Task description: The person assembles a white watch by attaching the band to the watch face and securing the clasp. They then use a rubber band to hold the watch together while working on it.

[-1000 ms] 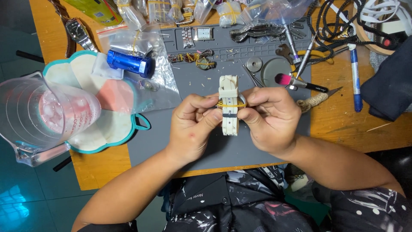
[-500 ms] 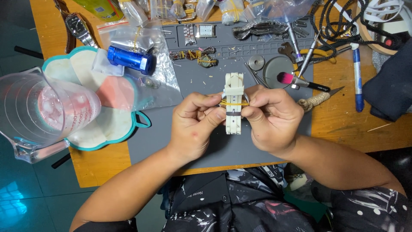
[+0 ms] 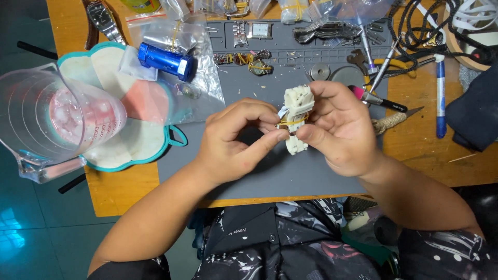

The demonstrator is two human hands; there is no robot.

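1. While both hands meet over the grey work mat (image 3: 270, 171), the left hand (image 3: 233, 148) and the right hand (image 3: 340, 129) share one cream-white watch band (image 3: 296, 111), held just above the mat near its middle.
2. Fingers of the left hand (image 3: 267, 142) pinch the band from its left side at a thin yellow rubber band (image 3: 290, 122) wrapped around it; thumb and forefinger are pressed close together.
3. Right-hand fingers curl around the band's right side, the thumb pressing on its lower part, so the band's lower end is partly hidden behind the fingertips.
4. One clear measuring jug (image 3: 57, 122) stands at the tabletop's left edge, overlapping one teal-rimmed flower-shaped tray (image 3: 129, 148).
5. One blue metal cylinder (image 3: 166, 60) lies on clear plastic bags (image 3: 199, 85) just beyond the tray.
6. One wristwatch with a metal bracelet (image 3: 106, 21) lies at the upper left on the wooden tabletop (image 3: 119, 189).
7. Two round metal discs (image 3: 334, 74) sit on the mat just beyond the right hand.
8. One pink-tipped brush (image 3: 378, 99) pokes out from behind the right hand, beside a short piece of braided rope (image 3: 389, 122).
9. One blue pen (image 3: 440, 98) lies on the wood to the right, near a dark cloth (image 3: 474, 114).
10. Black cords (image 3: 420, 31) coil at the upper right; small metal parts and bags crowd the far edge, too small to count.
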